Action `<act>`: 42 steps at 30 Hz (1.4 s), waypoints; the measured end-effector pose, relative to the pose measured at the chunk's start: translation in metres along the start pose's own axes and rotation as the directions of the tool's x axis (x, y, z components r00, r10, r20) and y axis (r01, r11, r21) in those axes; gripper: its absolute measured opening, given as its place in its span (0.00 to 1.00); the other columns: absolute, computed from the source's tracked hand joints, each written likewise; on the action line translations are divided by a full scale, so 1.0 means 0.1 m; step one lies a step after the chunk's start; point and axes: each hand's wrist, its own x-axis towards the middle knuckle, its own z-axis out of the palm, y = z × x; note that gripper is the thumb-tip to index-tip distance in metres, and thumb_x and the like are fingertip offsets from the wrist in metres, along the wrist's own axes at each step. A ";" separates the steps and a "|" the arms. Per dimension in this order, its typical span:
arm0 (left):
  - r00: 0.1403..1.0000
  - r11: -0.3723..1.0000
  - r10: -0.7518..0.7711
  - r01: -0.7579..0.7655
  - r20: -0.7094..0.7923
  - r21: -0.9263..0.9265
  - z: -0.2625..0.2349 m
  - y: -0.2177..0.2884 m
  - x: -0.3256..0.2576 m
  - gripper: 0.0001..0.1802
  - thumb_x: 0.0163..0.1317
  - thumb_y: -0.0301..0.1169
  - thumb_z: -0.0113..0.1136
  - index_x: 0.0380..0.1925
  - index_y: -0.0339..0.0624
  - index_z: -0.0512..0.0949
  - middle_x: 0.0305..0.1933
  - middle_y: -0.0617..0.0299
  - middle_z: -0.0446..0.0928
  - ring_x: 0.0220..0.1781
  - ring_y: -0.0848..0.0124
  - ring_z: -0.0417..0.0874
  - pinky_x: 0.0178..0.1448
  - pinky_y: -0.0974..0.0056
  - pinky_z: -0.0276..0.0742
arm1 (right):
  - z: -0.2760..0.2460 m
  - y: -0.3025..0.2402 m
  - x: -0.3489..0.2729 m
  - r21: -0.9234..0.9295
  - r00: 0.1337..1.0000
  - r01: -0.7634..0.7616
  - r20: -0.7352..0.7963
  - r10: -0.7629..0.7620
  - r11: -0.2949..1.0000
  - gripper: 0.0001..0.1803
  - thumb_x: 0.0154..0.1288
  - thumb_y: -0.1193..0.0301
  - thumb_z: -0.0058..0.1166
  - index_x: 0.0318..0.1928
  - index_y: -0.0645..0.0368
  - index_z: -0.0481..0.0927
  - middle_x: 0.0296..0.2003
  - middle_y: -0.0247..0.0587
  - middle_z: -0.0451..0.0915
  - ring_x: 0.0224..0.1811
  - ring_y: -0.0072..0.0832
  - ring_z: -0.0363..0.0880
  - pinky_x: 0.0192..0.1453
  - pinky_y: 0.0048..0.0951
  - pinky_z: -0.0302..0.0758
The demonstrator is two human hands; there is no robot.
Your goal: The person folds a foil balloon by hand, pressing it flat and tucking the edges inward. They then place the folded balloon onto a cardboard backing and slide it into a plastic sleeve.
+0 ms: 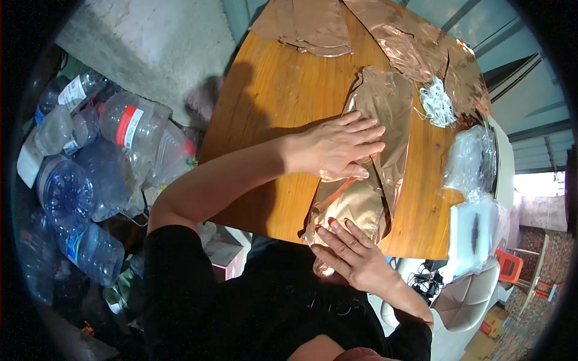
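A long piece of shiny copper-coloured foil (394,114) lies on the wooden table (259,114), its near end hanging over the front edge. It looks folded lengthwise, with creases along its middle. My left hand (337,147) rests flat on the middle of the foil, fingers spread and pointing right. Close to the table's front edge, my right hand (355,256) lies on the foil's near end, fingers stretched out and slightly apart. Neither hand grips anything.
More copper foil sheets (316,27) lie at the table's far side. A bundle of white string (436,102) sits at the right, near clear plastic packs (469,159). Empty plastic bottles (129,123) are heaped left of the table. A pale chair (466,298) stands at the lower right.
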 end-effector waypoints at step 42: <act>0.990 0.998 -0.050 0.054 0.130 -0.028 -0.22 0.02 -0.06 0.42 0.69 0.58 0.47 0.74 0.44 0.57 0.80 0.45 0.46 0.81 0.47 0.45 0.81 0.46 0.40 | -0.01 0.78 0.07 0.244 0.763 -0.572 -0.194 0.617 0.783 0.36 0.76 0.54 0.44 0.74 0.63 0.57 0.76 0.57 0.51 0.80 0.49 0.44 0.81 0.48 0.41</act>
